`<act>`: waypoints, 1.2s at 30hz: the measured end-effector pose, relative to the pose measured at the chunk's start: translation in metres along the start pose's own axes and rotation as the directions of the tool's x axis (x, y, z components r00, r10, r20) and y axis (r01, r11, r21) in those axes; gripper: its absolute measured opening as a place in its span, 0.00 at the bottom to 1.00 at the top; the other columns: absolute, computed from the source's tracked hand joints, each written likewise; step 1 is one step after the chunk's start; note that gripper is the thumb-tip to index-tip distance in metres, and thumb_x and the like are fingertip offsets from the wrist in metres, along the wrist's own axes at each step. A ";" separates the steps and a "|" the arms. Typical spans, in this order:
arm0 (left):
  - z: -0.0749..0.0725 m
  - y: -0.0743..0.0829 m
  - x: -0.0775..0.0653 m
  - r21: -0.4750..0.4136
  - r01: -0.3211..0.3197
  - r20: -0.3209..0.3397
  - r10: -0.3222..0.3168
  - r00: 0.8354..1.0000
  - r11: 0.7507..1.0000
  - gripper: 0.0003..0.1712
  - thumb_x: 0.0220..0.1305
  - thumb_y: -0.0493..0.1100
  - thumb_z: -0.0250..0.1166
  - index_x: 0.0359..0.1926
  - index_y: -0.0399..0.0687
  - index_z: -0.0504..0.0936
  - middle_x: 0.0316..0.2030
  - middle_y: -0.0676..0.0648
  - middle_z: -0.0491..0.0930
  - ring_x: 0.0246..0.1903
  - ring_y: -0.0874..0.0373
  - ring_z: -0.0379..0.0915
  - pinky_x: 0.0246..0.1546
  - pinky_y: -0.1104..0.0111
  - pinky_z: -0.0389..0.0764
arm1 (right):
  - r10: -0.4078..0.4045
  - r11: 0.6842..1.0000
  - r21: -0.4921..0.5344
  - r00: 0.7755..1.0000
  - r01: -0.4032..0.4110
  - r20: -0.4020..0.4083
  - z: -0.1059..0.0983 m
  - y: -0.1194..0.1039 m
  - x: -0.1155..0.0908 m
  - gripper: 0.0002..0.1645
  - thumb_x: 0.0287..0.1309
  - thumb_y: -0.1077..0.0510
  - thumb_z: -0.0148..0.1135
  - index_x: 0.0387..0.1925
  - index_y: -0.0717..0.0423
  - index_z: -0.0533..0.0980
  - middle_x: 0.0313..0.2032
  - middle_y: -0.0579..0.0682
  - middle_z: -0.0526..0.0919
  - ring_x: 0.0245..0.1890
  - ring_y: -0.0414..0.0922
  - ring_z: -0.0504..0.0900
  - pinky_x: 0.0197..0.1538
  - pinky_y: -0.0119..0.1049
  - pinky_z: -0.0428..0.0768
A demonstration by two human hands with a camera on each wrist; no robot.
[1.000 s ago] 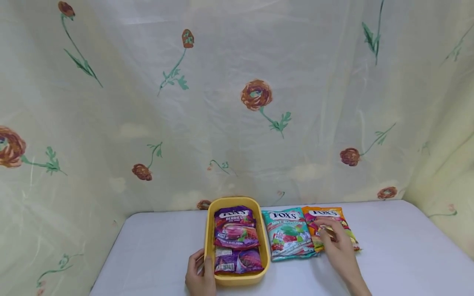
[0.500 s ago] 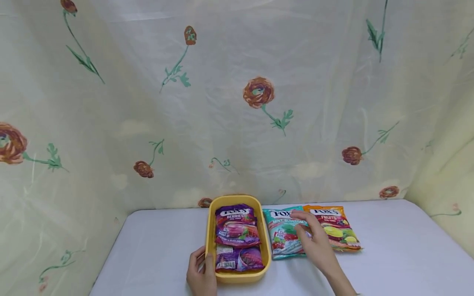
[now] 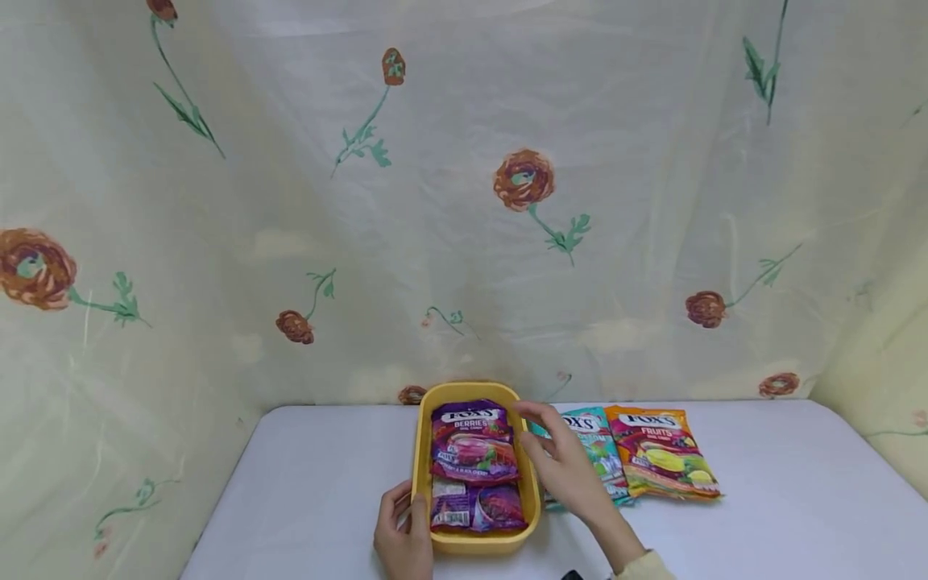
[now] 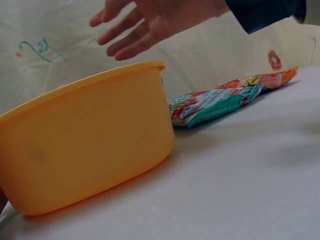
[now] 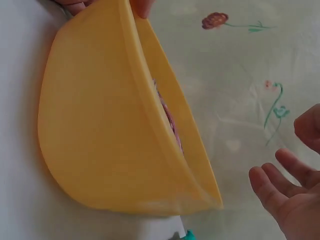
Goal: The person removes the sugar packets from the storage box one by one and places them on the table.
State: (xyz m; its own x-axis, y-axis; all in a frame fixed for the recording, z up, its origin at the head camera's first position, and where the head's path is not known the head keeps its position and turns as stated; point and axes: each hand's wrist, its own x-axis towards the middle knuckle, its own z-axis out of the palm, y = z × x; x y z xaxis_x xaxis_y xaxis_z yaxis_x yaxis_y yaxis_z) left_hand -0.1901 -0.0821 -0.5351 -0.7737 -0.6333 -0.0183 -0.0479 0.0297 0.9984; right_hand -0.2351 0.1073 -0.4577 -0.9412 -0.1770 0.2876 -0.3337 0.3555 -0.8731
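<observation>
A yellow plastic tub [image 3: 482,545] stands on the table with purple Fox's Berries candy bags [image 3: 474,447] inside, one further up than the other. My left hand [image 3: 404,533] grips the tub's left side near the front, the thumb over the rim as the right wrist view shows. My right hand [image 3: 569,466] hovers at the tub's right rim, fingers spread and holding nothing. Partly hidden behind it lies a teal Mint Blossom candy bag [image 3: 607,463]. In the left wrist view the right hand [image 4: 150,22] is above the tub [image 4: 90,140], apart from it.
An orange Fruits candy bag [image 3: 663,459] lies right of the teal one, their edges meeting. A white cloth covers the table [image 3: 319,483]. Behind it hangs a pale curtain [image 3: 435,242] with a flower print.
My right hand has moved left from over the orange bag, across the teal bag, to the tub's right rim. The left hand keeps its grip on the tub. The head view has shifted slightly.
</observation>
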 end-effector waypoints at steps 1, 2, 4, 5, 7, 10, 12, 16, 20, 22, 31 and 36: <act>0.000 0.000 0.000 -0.001 0.001 0.002 -0.001 1.000 1.000 0.13 0.58 0.34 0.59 0.46 0.40 0.79 0.45 0.39 0.81 0.47 0.47 0.77 0.50 0.53 0.81 | 0.001 1.000 0.007 1.000 -0.001 0.011 0.002 -0.001 0.001 0.21 0.67 0.59 0.50 0.60 0.51 0.67 0.61 0.53 0.72 0.66 0.52 0.66 0.62 0.42 0.75; 0.000 0.000 0.000 -0.001 0.001 0.003 -0.001 1.000 1.000 0.13 0.58 0.34 0.59 0.46 0.40 0.79 0.45 0.39 0.81 0.47 0.47 0.77 0.50 0.53 0.81 | -0.002 1.000 0.015 1.000 0.002 0.020 0.004 -0.002 0.002 0.21 0.67 0.60 0.49 0.61 0.51 0.67 0.61 0.53 0.72 0.67 0.52 0.66 0.62 0.42 0.75; 0.000 0.000 0.000 0.000 0.001 0.006 -0.001 1.000 1.000 0.14 0.58 0.34 0.59 0.46 0.39 0.79 0.45 0.39 0.81 0.47 0.47 0.77 0.49 0.54 0.81 | -0.006 1.000 0.023 0.999 0.005 0.034 0.007 -0.004 0.003 0.21 0.67 0.60 0.50 0.60 0.49 0.67 0.62 0.52 0.71 0.67 0.52 0.66 0.62 0.42 0.75; 0.000 0.001 0.000 0.001 -0.001 0.006 0.001 1.000 1.000 0.14 0.58 0.34 0.59 0.46 0.39 0.79 0.45 0.39 0.81 0.47 0.47 0.77 0.49 0.54 0.81 | -0.010 1.000 0.025 0.999 0.009 0.039 0.009 -0.005 0.004 0.21 0.67 0.60 0.50 0.60 0.49 0.67 0.62 0.52 0.71 0.67 0.52 0.66 0.62 0.42 0.75; 0.001 0.001 0.000 -0.001 0.000 0.006 0.000 1.000 1.000 0.14 0.58 0.34 0.59 0.46 0.39 0.79 0.45 0.39 0.81 0.47 0.47 0.77 0.49 0.54 0.81 | 0.002 1.000 0.024 0.998 -0.003 0.055 0.013 -0.007 0.005 0.21 0.67 0.60 0.49 0.60 0.48 0.67 0.63 0.51 0.70 0.67 0.52 0.65 0.63 0.45 0.74; 0.001 0.001 -0.001 0.003 0.006 0.005 -0.006 1.000 1.000 0.14 0.58 0.34 0.59 0.46 0.39 0.79 0.45 0.39 0.81 0.47 0.47 0.77 0.49 0.54 0.81 | 0.021 0.999 0.029 0.997 -0.023 0.072 0.017 -0.010 0.006 0.22 0.67 0.62 0.50 0.60 0.47 0.67 0.64 0.52 0.68 0.67 0.54 0.64 0.65 0.50 0.71; 0.001 0.001 -0.002 -0.002 0.002 0.000 -0.002 1.000 1.000 0.14 0.58 0.34 0.59 0.46 0.39 0.79 0.45 0.38 0.81 0.47 0.47 0.77 0.50 0.53 0.81 | 0.032 0.999 0.039 0.995 -0.036 0.090 0.020 -0.010 0.006 0.22 0.67 0.62 0.50 0.61 0.47 0.67 0.65 0.53 0.67 0.68 0.55 0.63 0.66 0.53 0.69; 0.001 0.001 -0.001 0.002 0.001 0.003 -0.001 1.000 1.000 0.14 0.59 0.34 0.59 0.47 0.39 0.78 0.46 0.37 0.80 0.47 0.46 0.77 0.50 0.51 0.80 | 0.060 0.997 0.046 0.992 -0.065 0.107 0.026 -0.009 0.008 0.23 0.66 0.62 0.51 0.61 0.46 0.67 0.66 0.55 0.66 0.68 0.57 0.62 0.67 0.57 0.65; 0.001 0.000 -0.002 0.011 0.016 0.015 -0.017 1.000 1.000 0.14 0.59 0.35 0.58 0.48 0.39 0.78 0.47 0.37 0.80 0.48 0.45 0.76 0.51 0.50 0.79 | 0.106 0.994 -0.011 0.989 -0.106 0.106 0.033 -0.007 0.010 0.25 0.64 0.63 0.53 0.62 0.48 0.67 0.64 0.55 0.67 0.65 0.58 0.66 0.64 0.58 0.69; 0.001 0.001 -0.002 0.010 0.022 0.016 -0.022 1.000 1.000 0.15 0.59 0.35 0.58 0.48 0.39 0.77 0.48 0.37 0.80 0.49 0.45 0.76 0.52 0.50 0.79 | 0.117 0.991 -0.070 0.987 -0.110 0.106 0.037 -0.007 0.012 0.25 0.64 0.63 0.53 0.62 0.50 0.66 0.64 0.56 0.68 0.64 0.58 0.67 0.64 0.58 0.69; 0.003 0.001 -0.002 -0.001 0.038 0.025 -0.038 0.999 0.999 0.14 0.60 0.35 0.58 0.48 0.39 0.77 0.48 0.37 0.79 0.49 0.45 0.76 0.52 0.52 0.79 | 0.313 0.946 -0.130 0.939 -0.296 0.142 0.048 -0.009 0.023 0.28 0.63 0.57 0.54 0.64 0.54 0.64 0.66 0.63 0.61 0.63 0.61 0.64 0.65 0.64 0.62; 0.001 0.002 -0.001 -0.015 0.032 0.012 -0.031 0.999 0.999 0.14 0.59 0.33 0.58 0.47 0.38 0.78 0.47 0.37 0.80 0.48 0.47 0.76 0.51 0.56 0.80 | 0.366 0.931 -0.050 0.921 -0.362 0.131 0.049 -0.010 0.029 0.28 0.62 0.55 0.55 0.63 0.54 0.65 0.64 0.61 0.64 0.58 0.57 0.69 0.60 0.57 0.70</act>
State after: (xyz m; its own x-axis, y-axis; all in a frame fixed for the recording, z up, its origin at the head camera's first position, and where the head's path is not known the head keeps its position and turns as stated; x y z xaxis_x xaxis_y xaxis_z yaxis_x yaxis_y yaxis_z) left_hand -0.1897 -0.0804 -0.5336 -0.7791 -0.6248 -0.0503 -0.0629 -0.0020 0.9980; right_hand -0.2563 0.0538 -0.4600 -0.9824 -0.1537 -0.1059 0.0276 0.4413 -0.8969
